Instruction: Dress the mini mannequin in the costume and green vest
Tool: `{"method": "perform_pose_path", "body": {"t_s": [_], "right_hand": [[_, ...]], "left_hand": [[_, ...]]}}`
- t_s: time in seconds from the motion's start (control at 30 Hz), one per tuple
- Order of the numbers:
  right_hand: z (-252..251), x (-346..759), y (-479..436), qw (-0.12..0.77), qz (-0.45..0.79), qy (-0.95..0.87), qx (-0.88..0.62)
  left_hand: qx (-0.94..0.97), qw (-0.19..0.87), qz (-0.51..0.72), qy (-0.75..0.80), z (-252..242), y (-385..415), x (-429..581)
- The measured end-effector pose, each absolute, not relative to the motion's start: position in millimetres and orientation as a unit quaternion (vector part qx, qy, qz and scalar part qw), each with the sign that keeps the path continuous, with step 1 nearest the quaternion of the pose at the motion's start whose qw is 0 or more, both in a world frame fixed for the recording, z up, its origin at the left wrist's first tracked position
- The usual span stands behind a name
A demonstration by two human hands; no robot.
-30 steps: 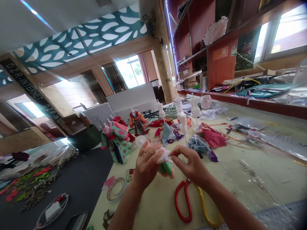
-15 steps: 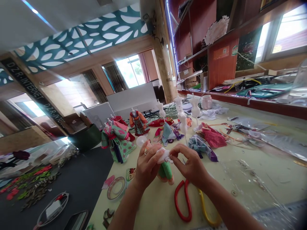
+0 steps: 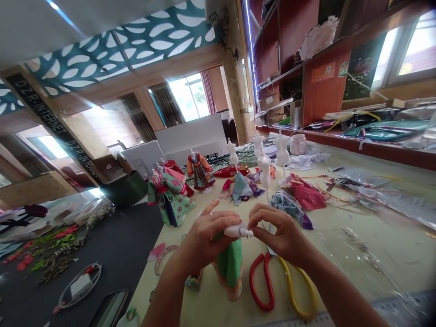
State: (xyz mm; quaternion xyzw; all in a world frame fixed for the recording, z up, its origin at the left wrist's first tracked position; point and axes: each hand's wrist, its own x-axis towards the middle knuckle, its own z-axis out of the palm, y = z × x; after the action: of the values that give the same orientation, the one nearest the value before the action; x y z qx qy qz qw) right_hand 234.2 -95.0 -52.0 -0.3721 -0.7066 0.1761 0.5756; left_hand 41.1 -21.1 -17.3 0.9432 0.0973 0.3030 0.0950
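Observation:
My left hand (image 3: 204,238) is wrapped round the top of a small white mannequin (image 3: 240,231) that wears a green skirt (image 3: 230,268) with a pink hem. The index finger sticks out; the other fingers grip. My right hand (image 3: 281,234) pinches the mannequin's white neck end from the right. The figure hangs just above the pale table (image 3: 357,254). Scissors (image 3: 272,284) with one red and one yellow handle lie on the table right under my right hand.
Dressed figures (image 3: 170,195) and bare white mannequins (image 3: 265,170) stand further back among cloth scraps (image 3: 293,204). A tape roll (image 3: 165,259) lies left of my hands. A dark mat (image 3: 102,254) with a phone (image 3: 111,309) and beads lies to the left. Cluttered shelves run along the right.
The mannequin has been turned more upright and lowered, so the green skirt now hangs down below my left hand. Both hands kept their hold. The view shifted slightly.

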Motion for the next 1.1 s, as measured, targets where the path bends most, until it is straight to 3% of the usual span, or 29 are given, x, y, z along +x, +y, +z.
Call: {"method": "perform_pose_path", "body": {"t_s": [0.3, 0.83, 1.1], "right_hand": [[-55, 227, -103, 0.556, 0.161, -0.718, -0.386], [-63, 216, -99, 0.582, 0.2, -0.687, -0.387], [-65, 217, -99, 0.598, 0.214, -0.678, -0.371]], "left_hand": [[0.929, 0.207, 0.284, 0.112, -14, -23, 39], [0.908, 0.233, 0.315, 0.145, -13, -18, 36], [0.854, 0.265, 0.401, 0.199, -20, -9, 29]]}}
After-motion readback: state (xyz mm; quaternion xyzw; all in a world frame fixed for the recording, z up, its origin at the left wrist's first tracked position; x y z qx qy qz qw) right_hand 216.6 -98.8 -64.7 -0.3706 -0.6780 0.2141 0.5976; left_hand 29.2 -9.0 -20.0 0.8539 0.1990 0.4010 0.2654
